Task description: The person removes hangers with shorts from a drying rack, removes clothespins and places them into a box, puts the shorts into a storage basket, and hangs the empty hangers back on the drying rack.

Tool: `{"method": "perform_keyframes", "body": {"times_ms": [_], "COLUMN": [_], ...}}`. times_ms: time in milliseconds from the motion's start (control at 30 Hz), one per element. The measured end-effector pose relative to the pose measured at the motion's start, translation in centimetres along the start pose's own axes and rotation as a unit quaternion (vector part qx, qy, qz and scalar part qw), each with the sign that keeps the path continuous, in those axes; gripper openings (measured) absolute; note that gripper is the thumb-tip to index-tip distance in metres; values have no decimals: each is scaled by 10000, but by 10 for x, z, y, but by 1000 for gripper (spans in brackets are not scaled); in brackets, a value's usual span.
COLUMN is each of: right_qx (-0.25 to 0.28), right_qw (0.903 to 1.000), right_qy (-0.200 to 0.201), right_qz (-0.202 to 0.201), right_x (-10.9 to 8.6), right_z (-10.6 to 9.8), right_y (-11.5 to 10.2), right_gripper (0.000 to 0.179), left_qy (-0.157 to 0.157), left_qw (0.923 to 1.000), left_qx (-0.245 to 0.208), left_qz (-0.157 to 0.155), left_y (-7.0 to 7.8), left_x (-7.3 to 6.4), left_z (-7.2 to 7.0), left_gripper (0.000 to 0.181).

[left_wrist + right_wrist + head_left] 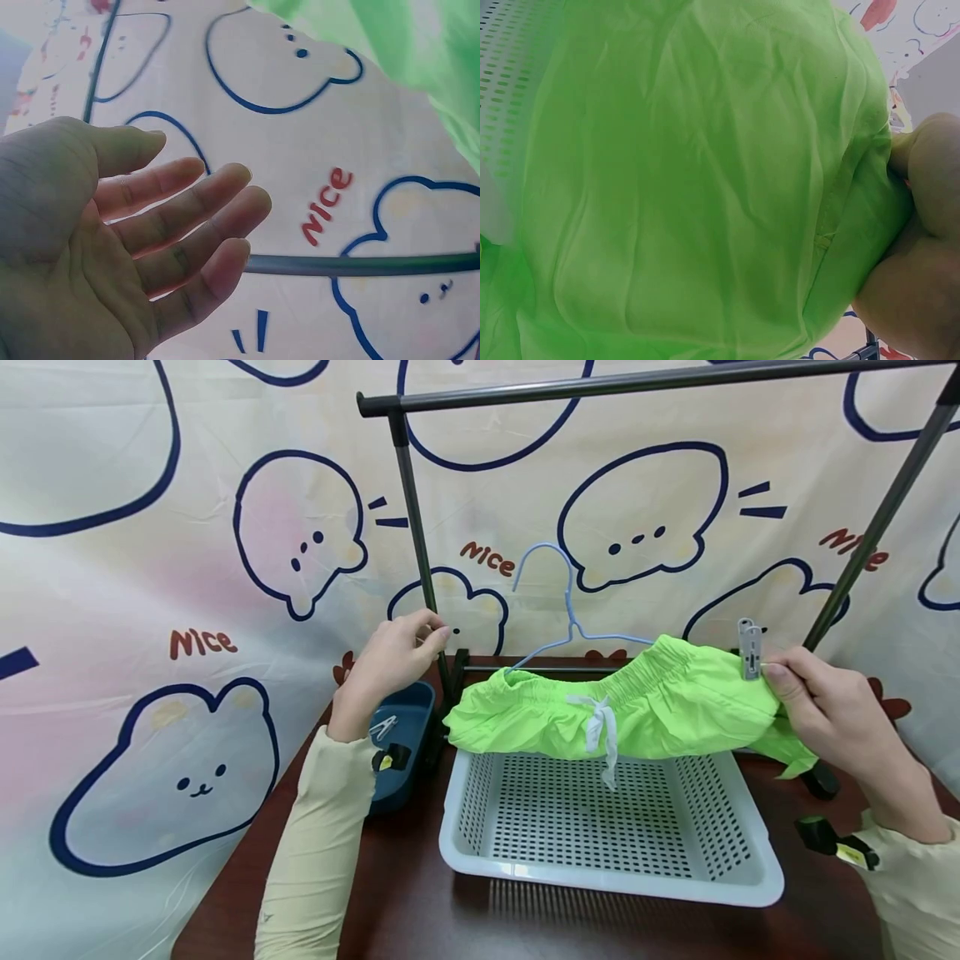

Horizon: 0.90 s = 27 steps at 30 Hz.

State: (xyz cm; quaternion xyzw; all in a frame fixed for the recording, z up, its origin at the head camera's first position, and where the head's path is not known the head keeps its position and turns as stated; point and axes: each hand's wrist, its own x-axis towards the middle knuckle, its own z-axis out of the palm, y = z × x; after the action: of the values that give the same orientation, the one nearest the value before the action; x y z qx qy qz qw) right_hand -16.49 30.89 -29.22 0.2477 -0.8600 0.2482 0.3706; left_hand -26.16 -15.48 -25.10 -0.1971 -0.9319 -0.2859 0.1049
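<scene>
Bright green shorts (637,702) with a white drawstring bow (598,727) hang gathered over a blue hanger (573,631), whose hook points up. My right hand (840,714) pinches the shorts at the right end of the waistband. Just beside those fingers a grey clothespin (750,652) stands upright on the waistband. In the right wrist view, the green cloth (690,172) fills most of the picture, with part of my right hand at its edge. My left hand (397,652) is raised near the rack's left post, its fingers relaxed and holding nothing; its palm (105,247) shows in the left wrist view.
A white perforated basket (600,885) stands on the dark table (420,902) below the shorts. To its left is a blue tray (401,777) with a light clothespin (383,727) in it. The rack's top bar (600,387) spans above, before a cartoon-printed curtain (187,735).
</scene>
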Motion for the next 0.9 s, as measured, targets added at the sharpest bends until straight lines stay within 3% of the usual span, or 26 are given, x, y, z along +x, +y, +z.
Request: {"method": "perform_keyframes", "body": {"times_ms": [167, 433, 667, 900], "right_qx": [28, 34, 56, 16], "right_qw": [10000, 10000, 10000, 10000], "right_qy": [6, 19, 12, 0], "right_qz": [-11, 29, 51, 42], "right_x": [0, -1, -1, 0], "right_z": [0, -1, 0, -1], "right_y": [0, 0, 0, 0], "right_gripper": [8, 9, 8, 8], "left_qy": [247, 592, 636, 619], "left_qw": [9994, 9954, 9893, 9839], "left_qx": [-172, -417, -891, -1065], "left_qz": [145, 628, 960, 1298], "left_y": [8, 26, 42, 63], "left_x": [-8, -15, -20, -20], "left_z": [-2, -4, 0, 2], "left_gripper": [28, 25, 22, 22]}}
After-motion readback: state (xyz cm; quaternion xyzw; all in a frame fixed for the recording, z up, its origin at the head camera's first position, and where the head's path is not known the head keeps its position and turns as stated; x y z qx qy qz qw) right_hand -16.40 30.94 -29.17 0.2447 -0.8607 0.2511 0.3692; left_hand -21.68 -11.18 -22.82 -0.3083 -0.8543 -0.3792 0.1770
